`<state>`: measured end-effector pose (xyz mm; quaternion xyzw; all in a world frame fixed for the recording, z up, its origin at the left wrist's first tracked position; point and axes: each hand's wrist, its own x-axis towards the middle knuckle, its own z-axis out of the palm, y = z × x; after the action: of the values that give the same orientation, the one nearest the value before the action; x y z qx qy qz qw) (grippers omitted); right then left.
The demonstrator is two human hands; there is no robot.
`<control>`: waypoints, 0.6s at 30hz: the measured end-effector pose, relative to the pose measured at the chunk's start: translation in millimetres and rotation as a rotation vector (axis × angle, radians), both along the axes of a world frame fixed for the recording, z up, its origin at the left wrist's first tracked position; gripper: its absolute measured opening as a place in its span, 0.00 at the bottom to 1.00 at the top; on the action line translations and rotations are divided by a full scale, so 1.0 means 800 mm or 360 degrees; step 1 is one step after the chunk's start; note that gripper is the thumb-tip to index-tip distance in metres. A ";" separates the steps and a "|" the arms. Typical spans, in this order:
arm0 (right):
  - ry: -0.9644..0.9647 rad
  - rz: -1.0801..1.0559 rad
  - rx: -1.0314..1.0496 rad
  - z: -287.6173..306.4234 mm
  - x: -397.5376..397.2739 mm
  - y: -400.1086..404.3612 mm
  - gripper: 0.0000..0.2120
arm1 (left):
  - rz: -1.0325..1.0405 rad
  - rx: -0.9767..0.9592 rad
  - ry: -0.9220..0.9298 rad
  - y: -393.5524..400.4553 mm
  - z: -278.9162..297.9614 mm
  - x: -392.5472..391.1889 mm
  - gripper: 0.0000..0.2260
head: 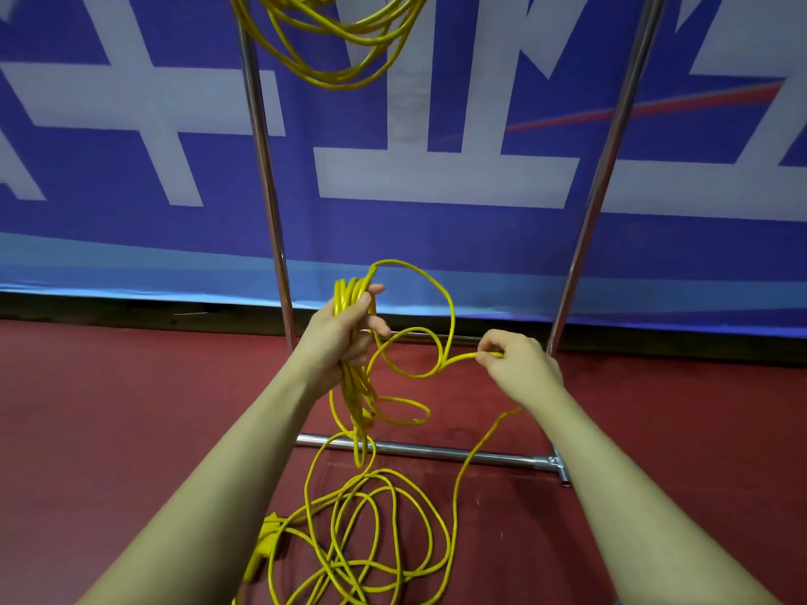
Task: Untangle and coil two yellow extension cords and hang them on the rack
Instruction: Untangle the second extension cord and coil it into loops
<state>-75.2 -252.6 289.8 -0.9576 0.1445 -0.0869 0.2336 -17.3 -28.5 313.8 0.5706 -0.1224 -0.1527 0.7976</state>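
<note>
Loose loops of thin yellow extension cord point(367, 534) sprawl nearest on the red floor point(109, 408); above, left hand point(345, 329) clenches the gathered coil, right hand point(515, 364) pinches the next span. Coiling seems midway; next, feed another loop leftward. Farther off, the chrome rack point(611, 137), its base bar close below, carries a coiled yellow cord point(332, 37), with room beside it.

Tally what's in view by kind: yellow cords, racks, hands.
Yellow extension cords: 2, a coiled cord hanging up top and a loose cord partly on the floor.
Metal rack: 1
Hands: 2, left hand and right hand, both on the loose cord.
Total: 5
</note>
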 end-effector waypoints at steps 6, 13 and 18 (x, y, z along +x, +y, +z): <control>0.0032 -0.0156 -0.0097 -0.008 0.003 0.004 0.11 | 0.0084 -0.0132 0.0048 0.003 0.002 0.001 0.10; 0.0697 0.0551 -0.0435 -0.027 0.006 0.006 0.12 | 0.0194 -0.0101 -0.0006 0.005 0.004 0.004 0.08; 0.0464 0.0994 0.0143 -0.012 0.008 0.016 0.07 | 0.0126 0.0087 -0.0037 -0.002 -0.004 -0.004 0.06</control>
<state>-69.1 -239.9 279.9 -0.9468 -0.1200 0.1328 0.2676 -20.5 -30.5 310.9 0.5982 -0.1047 -0.1178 0.7857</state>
